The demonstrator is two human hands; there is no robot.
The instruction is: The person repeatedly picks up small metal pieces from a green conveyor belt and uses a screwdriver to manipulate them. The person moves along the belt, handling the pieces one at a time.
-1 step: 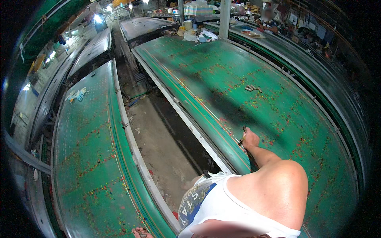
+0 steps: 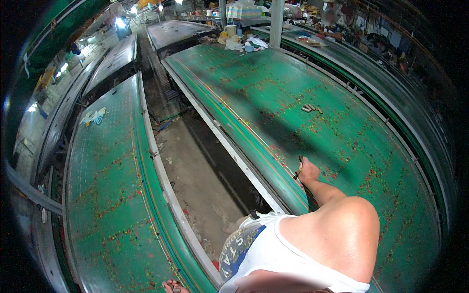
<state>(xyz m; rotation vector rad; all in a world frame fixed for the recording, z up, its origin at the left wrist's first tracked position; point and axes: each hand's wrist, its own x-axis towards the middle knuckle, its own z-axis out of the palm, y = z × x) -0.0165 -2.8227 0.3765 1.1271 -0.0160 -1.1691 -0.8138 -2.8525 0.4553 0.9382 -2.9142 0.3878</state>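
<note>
My right hand (image 2: 309, 172) is stretched forward and rests on the long green table (image 2: 342, 112) to my right, close to its near edge. The fingers look curled round a thin dark thing (image 2: 298, 166) that sticks out on the hand's left side; what it is I cannot make out. My bare shoulder and white sleeveless shirt (image 2: 273, 254) fill the lower middle of the picture. My left hand is out of sight. Small coloured specks dot the table top around the hand.
A second long green table (image 2: 105, 195) runs along my left, with a narrow concrete aisle (image 2: 195, 180) between the two. Small grey pieces (image 2: 310, 108) lie farther up the right table. Cups and cloths (image 2: 239, 41) stand at its far end, beside a white post (image 2: 276, 22).
</note>
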